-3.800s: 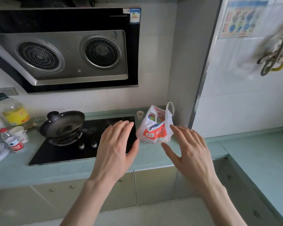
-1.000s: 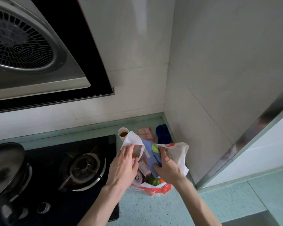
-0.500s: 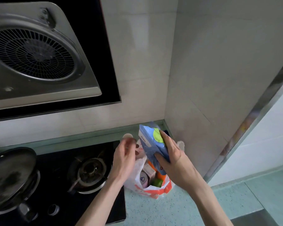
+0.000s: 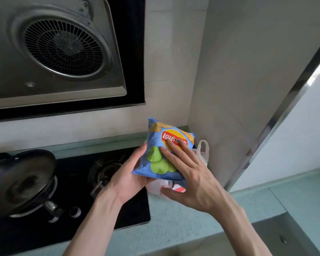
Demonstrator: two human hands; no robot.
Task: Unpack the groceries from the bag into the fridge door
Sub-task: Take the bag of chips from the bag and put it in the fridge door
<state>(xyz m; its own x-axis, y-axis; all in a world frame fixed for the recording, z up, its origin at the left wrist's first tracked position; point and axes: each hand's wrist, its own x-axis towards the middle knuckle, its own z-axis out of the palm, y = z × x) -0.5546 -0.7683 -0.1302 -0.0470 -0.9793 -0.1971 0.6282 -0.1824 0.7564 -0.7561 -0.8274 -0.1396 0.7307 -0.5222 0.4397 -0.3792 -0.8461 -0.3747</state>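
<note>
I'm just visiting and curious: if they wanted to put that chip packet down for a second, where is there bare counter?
Free: the green counter in front of the plastic bag, right of the black stove. The corner by the wall is crowded by the bag, and a pan covers the stove's left burner. Both the left hand and right hand hold the chip packet.

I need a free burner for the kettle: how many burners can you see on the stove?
1: a bare burner on the stove, just left of the hands. A covered pan at the left may hide a second one.
</note>
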